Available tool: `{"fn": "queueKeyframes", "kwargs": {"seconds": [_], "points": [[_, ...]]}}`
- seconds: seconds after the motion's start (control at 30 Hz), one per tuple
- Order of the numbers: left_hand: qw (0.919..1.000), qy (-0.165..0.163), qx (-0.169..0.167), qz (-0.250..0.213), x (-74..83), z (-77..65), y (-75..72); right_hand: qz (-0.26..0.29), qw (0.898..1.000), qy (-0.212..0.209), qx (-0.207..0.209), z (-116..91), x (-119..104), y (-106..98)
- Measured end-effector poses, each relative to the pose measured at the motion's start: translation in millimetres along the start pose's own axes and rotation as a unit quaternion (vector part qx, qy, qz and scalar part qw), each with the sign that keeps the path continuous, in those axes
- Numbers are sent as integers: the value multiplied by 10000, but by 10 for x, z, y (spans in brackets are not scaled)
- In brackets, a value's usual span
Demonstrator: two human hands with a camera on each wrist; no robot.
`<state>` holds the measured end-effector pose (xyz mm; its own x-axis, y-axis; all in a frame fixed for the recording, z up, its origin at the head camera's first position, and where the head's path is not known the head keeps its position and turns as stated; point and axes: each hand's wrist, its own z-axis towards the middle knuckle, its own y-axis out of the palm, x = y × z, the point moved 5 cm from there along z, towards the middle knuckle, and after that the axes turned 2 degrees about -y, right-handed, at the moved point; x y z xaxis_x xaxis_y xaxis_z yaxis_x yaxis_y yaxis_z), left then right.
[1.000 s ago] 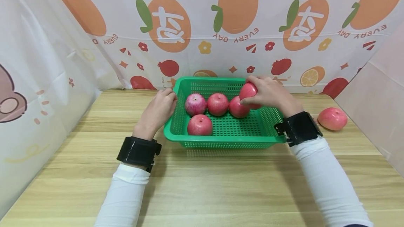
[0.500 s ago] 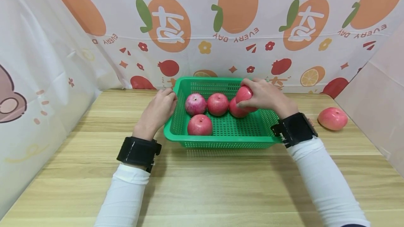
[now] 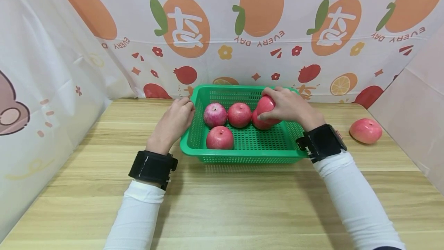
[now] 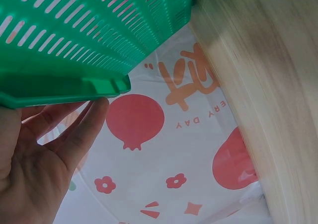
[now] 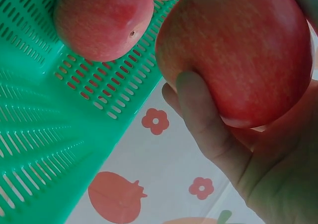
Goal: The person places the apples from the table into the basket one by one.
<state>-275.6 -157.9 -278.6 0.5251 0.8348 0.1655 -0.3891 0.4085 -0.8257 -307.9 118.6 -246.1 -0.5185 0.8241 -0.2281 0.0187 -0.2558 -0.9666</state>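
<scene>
above the right part of the green basket [image 3: 243, 152], the right hand [image 3: 288, 106] curls its thumb and fingers round a red apple [image 3: 265, 105]. from the head view it overlaps a partly hidden apple [image 3: 258, 122]; whether they touch cannot be told. three other apples [image 3: 239, 115] sit in the basket between the hands. the left hand [image 3: 175, 122], fingers bent, grips the left rim. on the table [image 3: 222, 203], beyond the right wrist, lies a pinkish fruit [image 3: 365, 130].
</scene>
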Motion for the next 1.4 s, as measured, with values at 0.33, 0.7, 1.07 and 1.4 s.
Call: {"fn": "queueKeyframes", "kwargs": {"seconds": [0.33,0.7,1.07,1.4], "points": [[10000,-41,-15,6,3,-6,-3,26,9999,-104,1,2,-25,24],[10000,-10,27,79,14,7,-19,-99,9997,-200,-113,35,-39,64],[10000,-31,-29,34,12,11,-18,-73,9989,-171,-437,78,-58,148],[10000,7,41,53,14,16,-18,19,9972,-308,-685,103,-85,223]]}}
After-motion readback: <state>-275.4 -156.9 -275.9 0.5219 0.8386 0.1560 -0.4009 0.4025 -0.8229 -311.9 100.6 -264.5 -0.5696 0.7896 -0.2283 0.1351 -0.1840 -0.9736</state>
